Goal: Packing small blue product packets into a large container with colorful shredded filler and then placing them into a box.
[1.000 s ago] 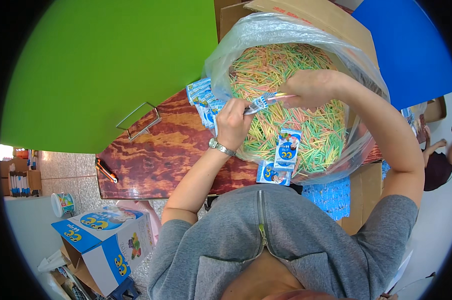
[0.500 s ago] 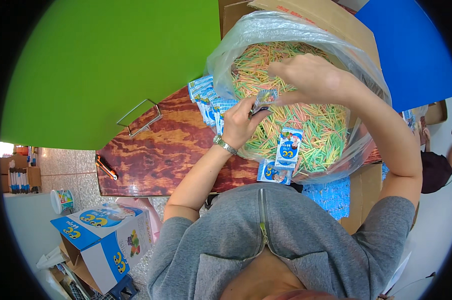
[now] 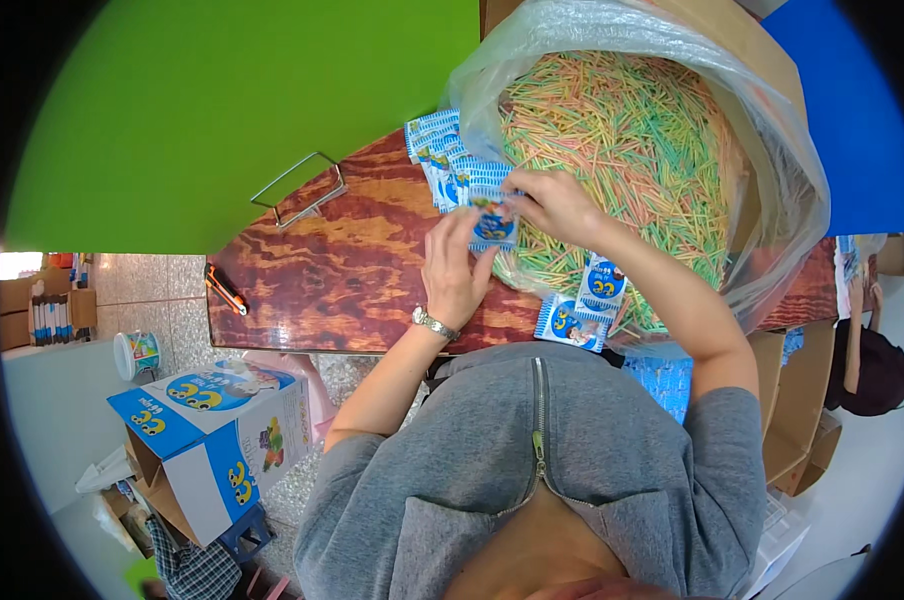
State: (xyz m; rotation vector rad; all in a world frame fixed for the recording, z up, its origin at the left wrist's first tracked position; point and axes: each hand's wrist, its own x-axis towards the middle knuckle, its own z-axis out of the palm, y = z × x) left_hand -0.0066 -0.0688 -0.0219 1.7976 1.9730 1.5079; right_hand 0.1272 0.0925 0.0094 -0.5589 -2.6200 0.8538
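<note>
A small blue-and-white candy packet (image 3: 493,228) is between my hands at the left edge of a big clear plastic bag (image 3: 787,150). My left hand (image 3: 450,272), a watch on its wrist, has its fingers and thumb closed about the packet's left side and lower end. At its upper right corner, my right hand (image 3: 564,208) pinches the same packet. Thin pastel candy sticks (image 3: 622,150) fill the bag. Beyond my left hand lies a row of similar packets (image 3: 437,155). Two more packets, one the upper packet (image 3: 602,284), overlap at the bag's near edge.
The bag sits in a cardboard box (image 3: 772,40). On the reddish wood table (image 3: 312,285) are a wire stand (image 3: 300,190) and an orange-black cutter (image 3: 226,289). A green panel (image 3: 242,110) borders the far left. A printed carton (image 3: 217,430) stands lower left; another person (image 3: 872,360) is at right.
Both hands have moved left and down from over the candy sticks to beside the packet row, bringing the packet along. The view has shifted slightly.
</note>
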